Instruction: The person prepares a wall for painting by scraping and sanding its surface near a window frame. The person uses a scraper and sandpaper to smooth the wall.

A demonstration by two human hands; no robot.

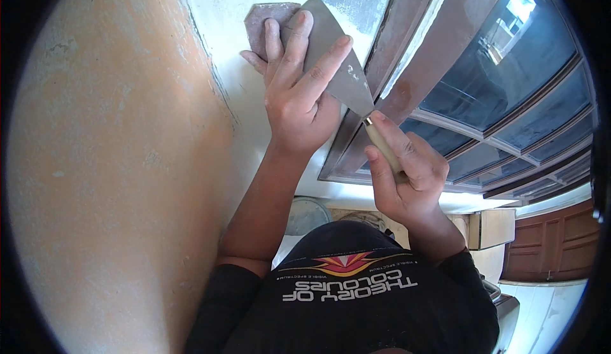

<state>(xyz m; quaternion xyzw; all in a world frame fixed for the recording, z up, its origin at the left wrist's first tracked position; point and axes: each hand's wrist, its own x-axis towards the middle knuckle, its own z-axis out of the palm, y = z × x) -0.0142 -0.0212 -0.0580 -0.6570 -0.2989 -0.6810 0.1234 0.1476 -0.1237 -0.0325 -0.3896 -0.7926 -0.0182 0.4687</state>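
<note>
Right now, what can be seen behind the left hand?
Behind the left hand, parts of the block, the blade and the pale surface show. Whatever the hand itself covers cannot be seen.

block [256, 24]: right side hidden by left fingers [296, 43] and scraper blade [331, 29] | scraper handle [381, 142]: partly covered by right fingers [393, 134] | tub [308, 212], perhaps a bucket: lower part behind shirt [356, 316]

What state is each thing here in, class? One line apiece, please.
Putty knife: tilted, blade marked with white specks
Right hand: gripping the handle
Pinkish block: partly covered
Left hand: extended over block and blade
Orange wall: scuffed
White surface: patched with grey
Glass panes: reflecting light
</note>
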